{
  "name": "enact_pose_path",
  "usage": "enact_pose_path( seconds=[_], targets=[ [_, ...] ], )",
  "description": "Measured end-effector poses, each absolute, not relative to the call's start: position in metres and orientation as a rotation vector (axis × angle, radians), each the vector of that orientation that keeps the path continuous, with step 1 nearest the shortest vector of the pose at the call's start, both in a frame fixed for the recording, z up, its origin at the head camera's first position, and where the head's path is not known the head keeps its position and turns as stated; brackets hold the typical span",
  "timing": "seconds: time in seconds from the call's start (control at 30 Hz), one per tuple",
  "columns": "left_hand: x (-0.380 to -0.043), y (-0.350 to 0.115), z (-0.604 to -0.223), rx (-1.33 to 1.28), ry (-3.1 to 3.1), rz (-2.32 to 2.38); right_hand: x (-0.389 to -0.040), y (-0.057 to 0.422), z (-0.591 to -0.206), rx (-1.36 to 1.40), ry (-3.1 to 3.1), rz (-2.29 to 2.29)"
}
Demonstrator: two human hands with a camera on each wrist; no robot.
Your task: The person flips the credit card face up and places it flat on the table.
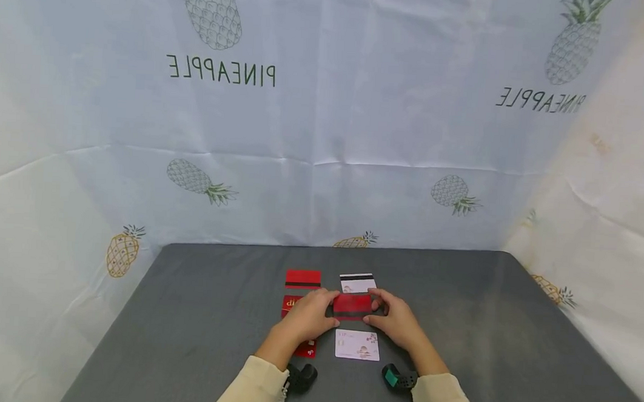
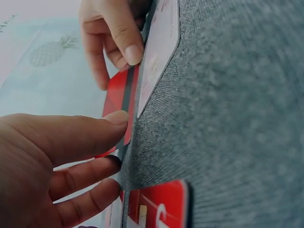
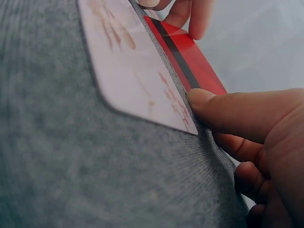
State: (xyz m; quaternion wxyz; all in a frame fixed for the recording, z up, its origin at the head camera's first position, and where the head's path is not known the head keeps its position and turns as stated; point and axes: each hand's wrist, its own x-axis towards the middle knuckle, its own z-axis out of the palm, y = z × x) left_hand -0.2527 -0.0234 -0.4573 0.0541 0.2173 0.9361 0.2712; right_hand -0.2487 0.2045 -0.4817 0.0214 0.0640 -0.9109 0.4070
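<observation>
A red card with a dark stripe (image 1: 352,306) lies between the two hands, stripe side up. My left hand (image 1: 308,315) holds its left end, with the thumb near the lower corner and the index finger near the upper one. At the card's right end, my right hand (image 1: 399,324) grips in the same way; its thumb also shows on the near edge in the right wrist view. Just below sits a pale pink VIP card (image 1: 357,345). A white card with a black stripe (image 1: 358,282) is just above.
Left of these, a red striped card (image 1: 303,278) tops a column. Below it, a red card with gold lettering (image 1: 289,304) and another red card (image 1: 307,349) are partly covered by the left hand. All lie on a dark grey table (image 1: 211,329) before a pineapple-print cloth (image 1: 326,122).
</observation>
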Motion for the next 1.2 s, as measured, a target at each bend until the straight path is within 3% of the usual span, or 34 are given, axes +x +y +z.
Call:
enact_pose_path(
  seconds=[1.2],
  targets=[
    [-0.2543,-0.0225,-0.4611,0.631,2.879,1.099,-0.2470,0.2024,-0.4786,0.331,-2.783,1.168]
  ],
)
